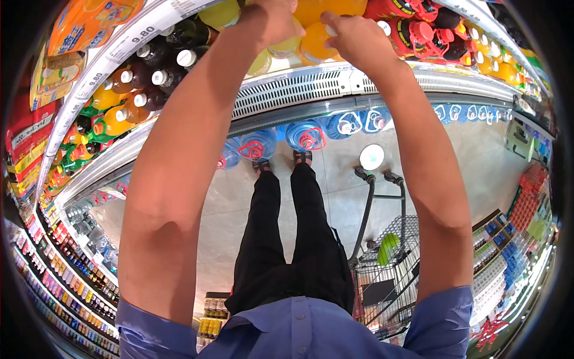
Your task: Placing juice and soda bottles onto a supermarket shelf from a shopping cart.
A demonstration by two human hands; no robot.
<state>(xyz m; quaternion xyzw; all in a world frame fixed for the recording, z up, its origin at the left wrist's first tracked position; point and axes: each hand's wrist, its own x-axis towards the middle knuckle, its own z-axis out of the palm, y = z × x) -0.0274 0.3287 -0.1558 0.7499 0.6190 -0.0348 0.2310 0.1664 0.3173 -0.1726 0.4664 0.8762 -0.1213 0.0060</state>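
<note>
My right hand [358, 39] reaches onto the shelf of a refrigerated display case. Its thumb and index finger close around the white-capped neck of an orange drink bottle [315, 45]. Beside it, my left hand [279, 21] is over the yellow-green drink bottles [287, 45], partly cut off by the top edge of the view. Whether its fingers grip a bottle there cannot be made out. More orange bottles [345, 6] stand farther back, between and beyond the two hands.
Dark drink bottles [170, 78] crowd the left, red-handled bottles [415, 35] the right. A vented grille [291, 93] edges the case. Large blue water bottles [258, 142] stand on the floor by my feet. A wire shopping cart [381, 278] holding a green item [388, 249] is at my right.
</note>
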